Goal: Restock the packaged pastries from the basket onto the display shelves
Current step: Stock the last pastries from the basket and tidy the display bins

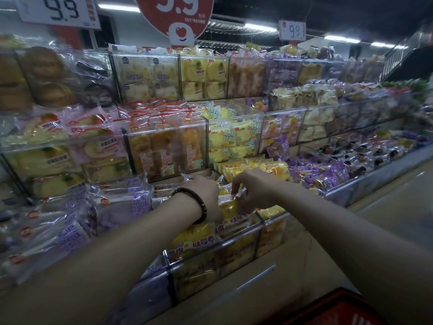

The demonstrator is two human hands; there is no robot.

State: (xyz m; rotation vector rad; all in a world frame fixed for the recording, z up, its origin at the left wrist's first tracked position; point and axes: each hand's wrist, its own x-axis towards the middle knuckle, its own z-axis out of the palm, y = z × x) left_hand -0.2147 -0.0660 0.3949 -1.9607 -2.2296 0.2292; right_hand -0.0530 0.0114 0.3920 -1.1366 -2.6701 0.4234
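Observation:
Both my hands reach into the lowest clear bin of the display shelves, which holds yellow packaged pastries. My left hand, with a dark bead bracelet on the wrist, rests over the packets; its fingers are hidden behind the hand. My right hand pinches the top edge of a yellow pastry packet that stands in the bin between the two hands. A corner of the red basket shows at the bottom right.
Tiered clear bins hold purple-labelled packets at left, orange cakes and yellow packets above, and purple packets at right. Price signs reading 9.9 hang overhead. An aisle floor runs along the right.

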